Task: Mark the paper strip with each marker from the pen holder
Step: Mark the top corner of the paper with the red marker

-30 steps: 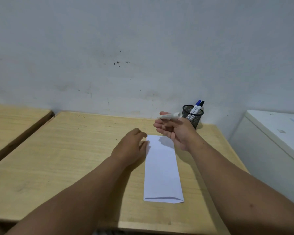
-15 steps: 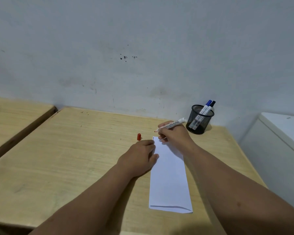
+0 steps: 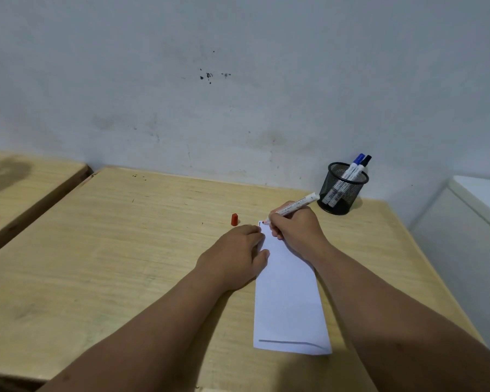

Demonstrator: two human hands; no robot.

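Note:
A white paper strip (image 3: 289, 295) lies lengthwise on the wooden desk (image 3: 125, 250). My left hand (image 3: 234, 254) rests flat on the strip's far left edge, fingers together. My right hand (image 3: 296, 229) grips an uncapped red marker (image 3: 294, 206), its red tip touching the strip's far left corner beside a small dark mark. The marker's red cap (image 3: 234, 219) stands on the desk just left of the strip. A black mesh pen holder (image 3: 343, 189) at the back right holds a blue-capped marker (image 3: 354, 164) and a black-capped marker (image 3: 364, 162).
A grey wall (image 3: 238, 94) runs behind the desk. A second wooden desk (image 3: 20, 182) stands to the left across a narrow gap. A white cabinet (image 3: 470, 222) stands close to the desk's right edge.
The right hand turned the marker from held up in the air down to the strip's far corner. The red cap came into view on the desk. The left hand shifted onto the strip's edge.

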